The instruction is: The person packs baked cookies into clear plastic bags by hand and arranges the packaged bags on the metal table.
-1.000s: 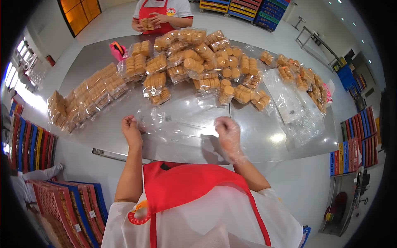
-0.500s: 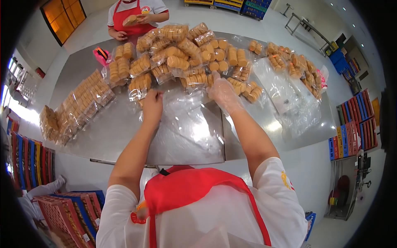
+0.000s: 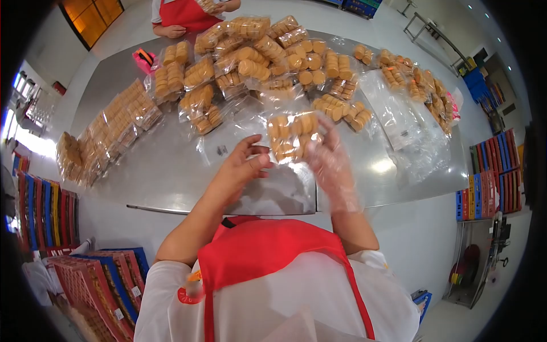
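Observation:
A clear bag of round tan biscuits (image 3: 292, 135) is held up over the near part of the metal table (image 3: 171, 176). My right hand (image 3: 332, 168), in a thin clear plastic glove and slightly blurred, grips the bag's right side. My left hand (image 3: 244, 170) is bare, with curved fingers spread apart, close to the bag's left edge; whether a fingertip touches it I cannot tell. Beyond both hands lies a large heap of similar biscuit bags (image 3: 250, 62). A two-row bag of biscuits (image 3: 200, 111) lies at the heap's near left side.
Bagged biscuits stand in a long row (image 3: 111, 134) at the table's left. Flat clear plastic bags (image 3: 404, 122) and more biscuits (image 3: 427, 85) lie at the right. Across the table stands a person in a red apron (image 3: 188, 14). Stacked crates (image 3: 97, 285) are at lower left.
My right hand has drawn a biscuit bag from the heap's near edge toward me and raised it. My left hand has moved right and nearer, beside this bag.

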### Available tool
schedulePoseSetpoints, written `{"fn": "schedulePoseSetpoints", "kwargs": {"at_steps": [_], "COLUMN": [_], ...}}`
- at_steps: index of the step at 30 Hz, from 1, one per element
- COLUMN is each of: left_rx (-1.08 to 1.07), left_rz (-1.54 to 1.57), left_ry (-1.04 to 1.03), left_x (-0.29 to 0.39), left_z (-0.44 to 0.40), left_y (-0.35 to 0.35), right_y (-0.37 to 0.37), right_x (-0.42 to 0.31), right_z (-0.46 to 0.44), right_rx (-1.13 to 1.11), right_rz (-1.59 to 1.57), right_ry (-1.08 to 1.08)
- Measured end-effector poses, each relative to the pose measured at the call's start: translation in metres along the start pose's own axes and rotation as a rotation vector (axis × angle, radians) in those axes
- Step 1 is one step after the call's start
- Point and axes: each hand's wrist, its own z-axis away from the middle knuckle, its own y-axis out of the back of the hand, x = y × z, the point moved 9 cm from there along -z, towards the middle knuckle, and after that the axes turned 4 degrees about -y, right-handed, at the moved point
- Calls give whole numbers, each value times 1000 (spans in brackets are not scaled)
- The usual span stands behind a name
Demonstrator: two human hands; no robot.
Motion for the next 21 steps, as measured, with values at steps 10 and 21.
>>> {"fn": "schedulePoseSetpoints", "kwargs": {"at_steps": [10, 21], "left_rx": [-46, 229], "left_rz": [-41, -277], "left_ry": [70, 28], "left_x": [-28, -17], "left_z": [52, 58], "left_y": [4, 39], "right_y": [-34, -42], "right_x": [90, 78], "right_z": [53, 44], "right_rx": [-107, -54], "right_rz": [19, 178], "right_ry": [-457, -210]}}
